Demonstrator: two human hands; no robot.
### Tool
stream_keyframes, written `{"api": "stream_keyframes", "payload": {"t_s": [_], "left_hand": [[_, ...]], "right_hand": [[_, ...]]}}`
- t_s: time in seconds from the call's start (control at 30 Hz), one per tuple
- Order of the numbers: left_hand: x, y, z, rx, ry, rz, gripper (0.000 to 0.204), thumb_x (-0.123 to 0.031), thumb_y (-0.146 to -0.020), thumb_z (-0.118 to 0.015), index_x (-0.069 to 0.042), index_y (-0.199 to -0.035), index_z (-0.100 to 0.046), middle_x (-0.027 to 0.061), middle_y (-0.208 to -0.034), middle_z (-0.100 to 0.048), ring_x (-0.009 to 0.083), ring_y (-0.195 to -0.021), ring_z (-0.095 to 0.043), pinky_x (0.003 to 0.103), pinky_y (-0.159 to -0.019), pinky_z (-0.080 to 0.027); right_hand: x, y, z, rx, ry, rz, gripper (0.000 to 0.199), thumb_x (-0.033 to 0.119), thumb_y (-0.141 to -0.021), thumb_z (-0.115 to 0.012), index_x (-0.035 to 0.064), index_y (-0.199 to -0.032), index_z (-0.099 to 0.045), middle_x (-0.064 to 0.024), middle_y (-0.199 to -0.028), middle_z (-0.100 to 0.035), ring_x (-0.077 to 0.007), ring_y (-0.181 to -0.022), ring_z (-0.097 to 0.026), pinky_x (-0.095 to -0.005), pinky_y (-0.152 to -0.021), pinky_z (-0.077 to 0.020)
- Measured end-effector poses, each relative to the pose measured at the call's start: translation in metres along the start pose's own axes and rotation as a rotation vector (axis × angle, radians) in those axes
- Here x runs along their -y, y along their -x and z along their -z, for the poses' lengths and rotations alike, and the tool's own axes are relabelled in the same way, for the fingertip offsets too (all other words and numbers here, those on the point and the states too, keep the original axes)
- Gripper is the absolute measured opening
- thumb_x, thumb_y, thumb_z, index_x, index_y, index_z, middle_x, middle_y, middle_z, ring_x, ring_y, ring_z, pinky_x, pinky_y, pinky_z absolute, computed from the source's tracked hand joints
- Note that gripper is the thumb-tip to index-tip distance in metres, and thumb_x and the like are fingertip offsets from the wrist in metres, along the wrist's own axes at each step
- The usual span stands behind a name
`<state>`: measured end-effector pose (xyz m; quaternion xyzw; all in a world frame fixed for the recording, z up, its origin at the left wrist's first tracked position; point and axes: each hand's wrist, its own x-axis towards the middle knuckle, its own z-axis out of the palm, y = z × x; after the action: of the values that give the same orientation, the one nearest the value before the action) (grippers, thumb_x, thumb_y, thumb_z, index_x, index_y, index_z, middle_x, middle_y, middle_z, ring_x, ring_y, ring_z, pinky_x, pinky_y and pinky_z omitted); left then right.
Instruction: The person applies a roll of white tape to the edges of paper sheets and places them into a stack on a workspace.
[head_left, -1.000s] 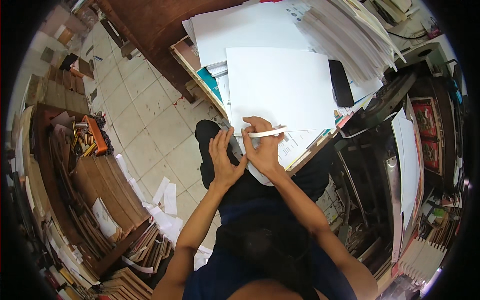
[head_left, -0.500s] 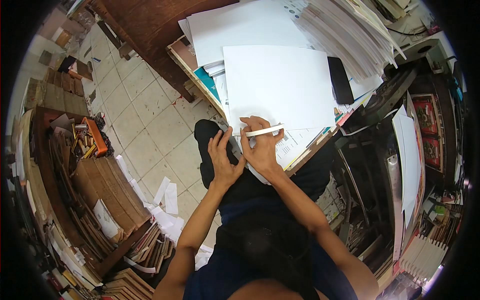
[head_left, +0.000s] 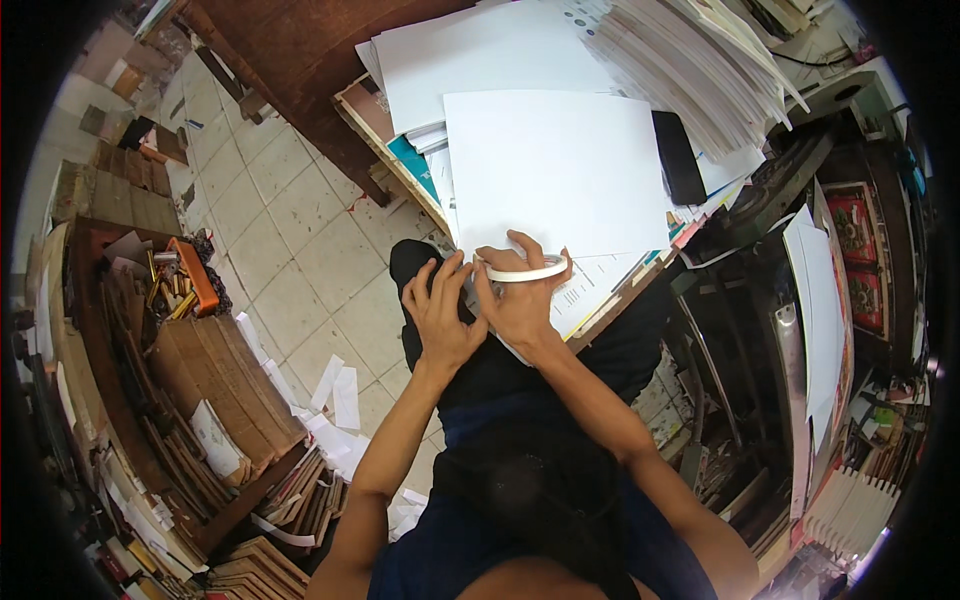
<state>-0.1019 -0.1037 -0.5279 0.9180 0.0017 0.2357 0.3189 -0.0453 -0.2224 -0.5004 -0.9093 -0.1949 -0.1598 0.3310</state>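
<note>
A thin white roll of tape (head_left: 522,273) is in my right hand (head_left: 521,300), its ring hooked on the fingers and tilted slightly. That hand rests at the near edge of a large blank white sheet (head_left: 556,170), its fingertips over the paper. My left hand (head_left: 443,312) is just beside it at the sheet's near left corner, fingers spread and slightly bent. The two thumbs come close together. Whether a strip of tape runs between the hands is too small to tell. Under the blank sheet lie printed papers (head_left: 590,288).
A black phone (head_left: 679,160) lies right of the sheet, near a thick fanned stack of pages (head_left: 690,75). At left, a shelf holds brown boards (head_left: 222,385) and an orange container (head_left: 196,276). Paper scraps (head_left: 335,435) litter the tiled floor. Dark machinery (head_left: 730,340) stands at right.
The tape roll has tipped, so its ring opening shows more. My right index finger has lifted and straightened a little. My left fingers have spread and shifted slightly left.
</note>
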Motion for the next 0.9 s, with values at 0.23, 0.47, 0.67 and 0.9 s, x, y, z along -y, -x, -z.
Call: {"api": "stream_keyframes", "payload": {"t_s": [0.23,0.47,0.67,0.9], "left_hand": [[0.013,-0.016,0.01,0.06,-0.12,-0.171,0.044,-0.028,-0.08,-0.074,-0.009,-0.119,-0.066,0.0065,-0.143,-0.058,0.0356,-0.138,-0.042,0.052,-0.106,-0.024],[0.022,-0.022,0.013,0.12,-0.086,-0.243,0.042,-0.03,-0.079,-0.078,-0.008,-0.114,-0.067,0.0064,-0.143,-0.058,0.0329,-0.138,-0.044,0.051,-0.107,-0.024],[0.025,-0.02,0.01,0.07,-0.039,-0.242,0.039,-0.027,-0.079,-0.08,-0.007,-0.109,-0.067,0.0071,-0.139,-0.062,0.0325,-0.135,-0.048,0.049,-0.107,-0.025],[0.034,-0.02,0.006,0.053,-0.031,-0.283,0.036,-0.024,-0.078,-0.08,-0.007,-0.107,-0.067,0.0081,-0.139,-0.063,0.0319,-0.132,-0.051,0.048,-0.107,-0.026]], "right_hand": [[0.0,0.001,0.001,-0.036,0.038,-0.004,0.022,0.026,-0.091,-0.067,0.0121,-0.107,-0.072,0.0011,-0.094,-0.071,-0.0258,-0.126,-0.051,-0.0672,-0.104,-0.0141],[-0.007,0.001,0.012,-0.082,0.033,-0.019,0.029,0.028,-0.089,-0.07,0.0116,-0.113,-0.071,-0.0002,-0.113,-0.071,-0.0262,-0.131,-0.048,-0.0645,-0.108,-0.01],[-0.042,-0.018,0.07,-0.186,0.113,-0.185,0.038,0.03,-0.088,-0.073,0.0154,-0.122,-0.068,-0.0016,-0.143,-0.057,-0.0259,-0.143,-0.038,-0.0641,-0.112,-0.0086],[-0.112,-0.009,0.12,-0.272,-0.064,-0.271,0.032,0.026,-0.092,-0.07,0.014,-0.121,-0.07,-0.0053,-0.135,-0.063,-0.0274,-0.136,-0.048,-0.0504,-0.115,-0.0204]]}}
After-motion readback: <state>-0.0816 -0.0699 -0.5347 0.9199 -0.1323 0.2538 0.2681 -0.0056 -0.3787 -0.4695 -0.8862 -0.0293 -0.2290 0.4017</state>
